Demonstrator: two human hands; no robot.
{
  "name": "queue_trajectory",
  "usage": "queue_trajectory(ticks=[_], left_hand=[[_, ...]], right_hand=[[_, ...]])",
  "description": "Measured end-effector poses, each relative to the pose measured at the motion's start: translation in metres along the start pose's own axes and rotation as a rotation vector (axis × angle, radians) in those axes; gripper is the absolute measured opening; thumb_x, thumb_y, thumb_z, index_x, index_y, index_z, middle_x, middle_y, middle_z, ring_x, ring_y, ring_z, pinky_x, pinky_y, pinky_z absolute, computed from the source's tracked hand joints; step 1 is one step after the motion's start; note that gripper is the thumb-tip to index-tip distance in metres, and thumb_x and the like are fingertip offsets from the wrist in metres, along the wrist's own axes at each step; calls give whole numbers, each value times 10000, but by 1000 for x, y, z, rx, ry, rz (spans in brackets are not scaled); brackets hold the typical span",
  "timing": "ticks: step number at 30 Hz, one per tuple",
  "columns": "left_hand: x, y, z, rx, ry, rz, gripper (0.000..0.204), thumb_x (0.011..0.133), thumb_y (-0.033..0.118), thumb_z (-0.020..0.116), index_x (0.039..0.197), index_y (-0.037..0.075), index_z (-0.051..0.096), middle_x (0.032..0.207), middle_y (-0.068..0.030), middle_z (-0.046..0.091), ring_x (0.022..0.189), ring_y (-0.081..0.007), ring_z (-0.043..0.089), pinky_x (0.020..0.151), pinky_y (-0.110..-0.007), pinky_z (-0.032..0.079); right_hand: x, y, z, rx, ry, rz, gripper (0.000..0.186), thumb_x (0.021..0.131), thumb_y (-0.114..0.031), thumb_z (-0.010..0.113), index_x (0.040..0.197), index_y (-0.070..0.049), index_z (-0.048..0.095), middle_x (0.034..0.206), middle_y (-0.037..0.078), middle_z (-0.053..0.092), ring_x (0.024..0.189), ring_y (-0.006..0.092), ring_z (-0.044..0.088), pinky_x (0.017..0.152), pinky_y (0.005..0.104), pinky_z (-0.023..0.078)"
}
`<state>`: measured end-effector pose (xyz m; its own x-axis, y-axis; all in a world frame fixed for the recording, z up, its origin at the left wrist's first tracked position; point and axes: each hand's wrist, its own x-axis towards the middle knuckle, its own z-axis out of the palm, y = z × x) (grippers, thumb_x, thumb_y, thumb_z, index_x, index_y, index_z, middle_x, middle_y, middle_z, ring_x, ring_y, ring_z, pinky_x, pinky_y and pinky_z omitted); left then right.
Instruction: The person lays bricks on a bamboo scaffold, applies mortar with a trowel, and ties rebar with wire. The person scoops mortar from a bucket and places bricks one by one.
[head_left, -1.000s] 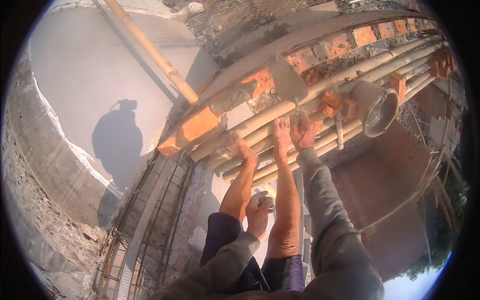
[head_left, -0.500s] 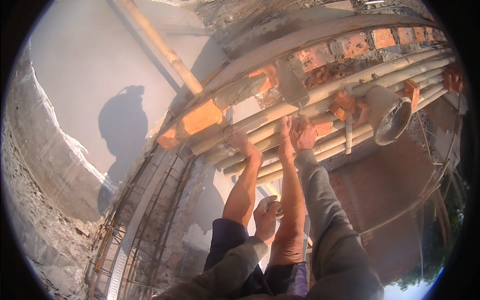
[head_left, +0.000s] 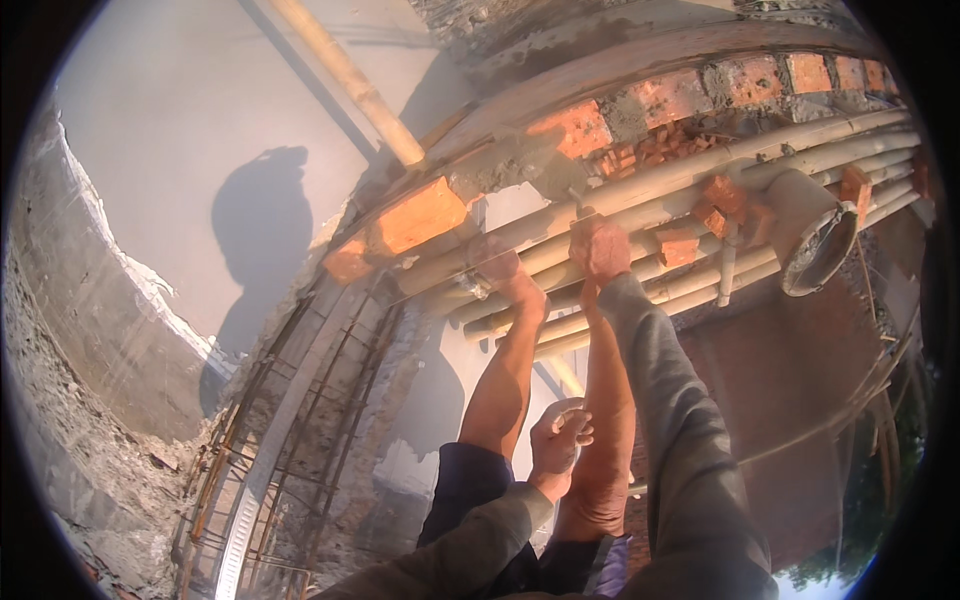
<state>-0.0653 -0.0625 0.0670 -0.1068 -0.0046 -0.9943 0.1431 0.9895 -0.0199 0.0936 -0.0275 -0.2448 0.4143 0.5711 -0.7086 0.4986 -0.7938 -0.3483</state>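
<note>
My right hand [head_left: 600, 246] is closed on a trowel's handle, over the bamboo poles; the grey, mortar-smeared blade [head_left: 558, 172] points up toward the brick course [head_left: 566, 128]. Just left of the blade, wet mortar and an orange brick [head_left: 418, 214] lie along that course. My left hand [head_left: 563, 438] hangs low between my legs with its fingers curled; what it holds, if anything, I cannot make out. My bare left foot [head_left: 495, 262] rests on the bamboo poles [head_left: 805, 130]; my right foot is mostly hidden behind my right hand.
A bucket [head_left: 815, 235] and loose bricks [head_left: 722, 200] sit among the poles on the right. A plastered surface [head_left: 150, 180] with a leaning bamboo pole [head_left: 345, 75] is at upper left. A rebar cage [head_left: 255, 440] runs at lower left, and brown sheeting [head_left: 770, 380] lies below the poles.
My right hand has risen slightly with the trowel, whose blade now sits lower against the brick course. The whole view has shifted as my head moved. My left hand stays curled.
</note>
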Motion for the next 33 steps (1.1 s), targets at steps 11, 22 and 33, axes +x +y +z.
queue_trajectory(ticks=[11, 22, 33], left_hand=[[-2, -7, -7, 6, -49, 13, 278, 1028, 112, 733, 1297, 43, 713, 1122, -69, 725, 935, -142, 704, 789, -283, 586], [-1, -7, -7, -17, -53, -5, 278, 1036, 149, 736, 1293, 45, 716, 1115, -62, 730, 936, -142, 706, 800, -299, 589], [3, -3, -10, -34, -77, 39, 296, 1040, 146, 704, 1309, 24, 703, 1118, -58, 727, 945, -145, 708, 826, -303, 582]], right_hand=[[3, 1, -20, 86, 4, -104, 302, 985, -335, 633, 1129, -82, 715, 981, 242, 776, 968, 480, 746, 879, 586, 588], [-24, -90, -75, -121, -217, 92, 473, 860, -544, 734, 1129, -162, 809, 1201, 178, 740, 1214, 413, 672, 991, 539, 561], [-20, -24, -20, 13, -69, -10, 335, 935, -457, 692, 1176, -232, 751, 1221, 256, 707, 1205, 484, 635, 942, 651, 512]])
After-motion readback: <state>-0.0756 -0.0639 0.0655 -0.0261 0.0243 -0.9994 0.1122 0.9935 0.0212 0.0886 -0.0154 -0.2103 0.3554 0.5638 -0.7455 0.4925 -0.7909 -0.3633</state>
